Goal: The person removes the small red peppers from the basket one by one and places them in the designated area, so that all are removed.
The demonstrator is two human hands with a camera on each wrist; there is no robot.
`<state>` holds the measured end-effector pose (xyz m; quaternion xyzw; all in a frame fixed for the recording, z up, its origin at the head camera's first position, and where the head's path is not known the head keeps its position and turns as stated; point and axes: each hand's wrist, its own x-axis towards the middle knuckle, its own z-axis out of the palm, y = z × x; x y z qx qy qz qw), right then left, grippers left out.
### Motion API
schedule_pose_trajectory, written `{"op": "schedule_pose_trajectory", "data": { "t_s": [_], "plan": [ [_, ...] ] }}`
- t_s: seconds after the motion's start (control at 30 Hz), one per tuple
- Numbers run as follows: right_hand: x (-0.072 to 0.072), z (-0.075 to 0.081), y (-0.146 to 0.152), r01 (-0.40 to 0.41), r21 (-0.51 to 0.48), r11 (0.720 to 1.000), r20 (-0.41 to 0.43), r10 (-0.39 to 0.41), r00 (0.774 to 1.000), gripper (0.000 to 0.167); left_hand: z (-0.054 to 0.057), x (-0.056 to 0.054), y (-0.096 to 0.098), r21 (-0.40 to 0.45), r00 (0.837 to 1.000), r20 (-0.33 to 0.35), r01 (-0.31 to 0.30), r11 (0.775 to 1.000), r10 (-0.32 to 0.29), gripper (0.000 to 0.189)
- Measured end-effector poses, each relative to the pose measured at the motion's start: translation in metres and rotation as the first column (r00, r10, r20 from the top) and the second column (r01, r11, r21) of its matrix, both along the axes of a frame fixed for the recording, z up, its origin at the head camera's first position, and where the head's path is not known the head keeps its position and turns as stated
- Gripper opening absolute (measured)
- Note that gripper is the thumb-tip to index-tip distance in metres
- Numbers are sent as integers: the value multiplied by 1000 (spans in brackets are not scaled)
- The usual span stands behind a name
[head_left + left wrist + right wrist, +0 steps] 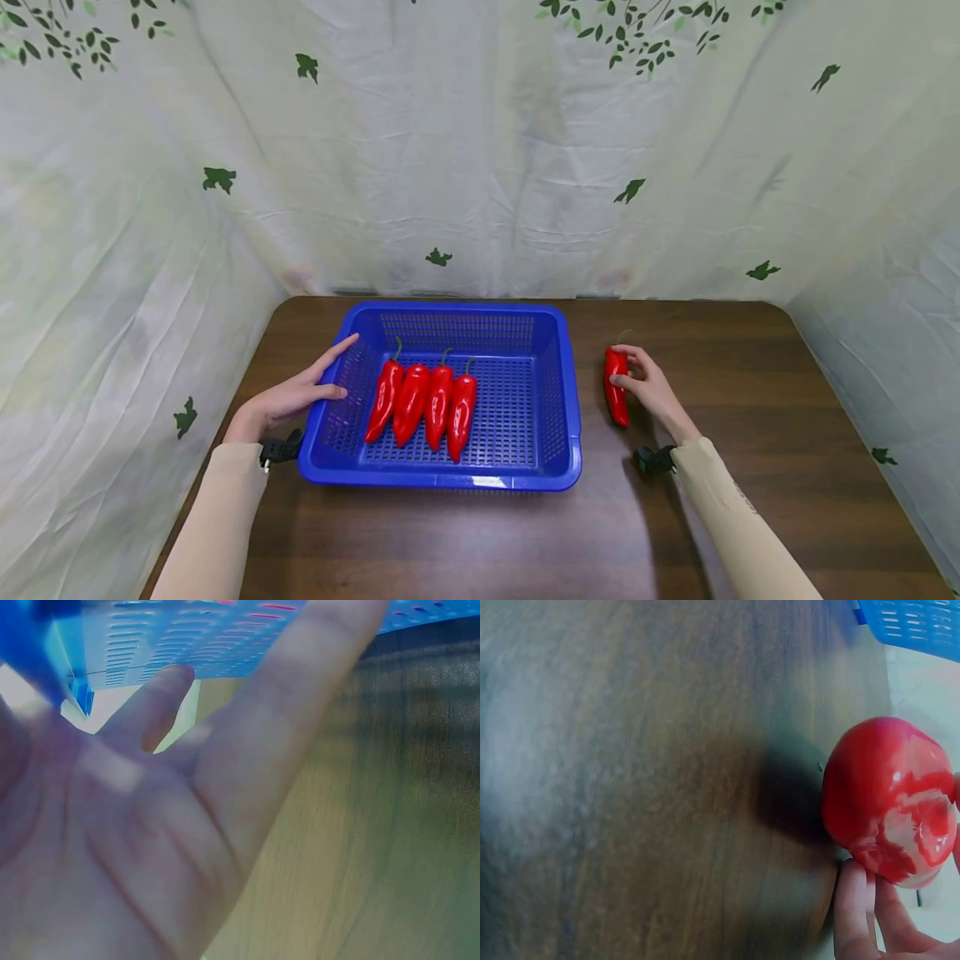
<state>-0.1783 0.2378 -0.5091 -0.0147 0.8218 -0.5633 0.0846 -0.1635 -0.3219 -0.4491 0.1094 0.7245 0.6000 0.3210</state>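
Note:
A blue perforated plastic basket (487, 482) stands on the table with several glossy red peppers (410, 405) side by side in its left half, green stems pointing away from me. My left hand (288, 396) holds the basket's left rim, thumb and one finger over the edge. In the left wrist view, other fingers (281, 712) of this hand reach along the outside of the perforated wall. To the right of the basket, my right hand (647, 385) pinches another red pepper (616, 387) between thumb and fingers. In the right wrist view this pepper (885, 795) shows end-on, close over the tabletop.
The dark brown wooden table (757, 433) extends to the right of the basket and in front of it. A pale curtain (480, 167) with leaf and bird prints hangs behind the table and along both sides. Black straps (281, 448) circle both wrists.

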Motion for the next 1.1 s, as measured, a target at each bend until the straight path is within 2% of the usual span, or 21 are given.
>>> {"op": "schedule_pose_trajectory", "data": {
  "t_s": [0.4, 0.53, 0.67, 0.77, 0.83, 1.1],
  "plan": [
    [-1, 0, -3, 3, 31, 1000, 6, -3, 1000, 49, -1, 3, 2, 3, 1000, -6, -20, 1000, 20, 84],
    [6, 17, -9, -1, 26, 1000, 14, 0, 1000, 49, -2, 3, 2, -2, 1000, -14, -22, 1000, 22, 84],
    [8, 21, -11, -5, 22, 1000, 10, 5, 1000, 49, -2, 3, 2, -4, 1000, -21, -23, 1000, 23, 83],
    [5, 16, -8, -8, -8, 1000, 0, 8, 1000, 47, -3, 3, 1, -5, 999, -27, -26, 1000, 26, 83],
    [7, 20, -9, -17, -31, 999, -14, 16, 1000, 45, -5, 3, 0, -8, 999, -32, -28, 1000, 28, 82],
    [3, -1, -6, -16, 39, 999, -75, 19, 997, 46, -4, 4, 0, -22, 998, -31, -47, 999, 46, 82]
  ]
}}
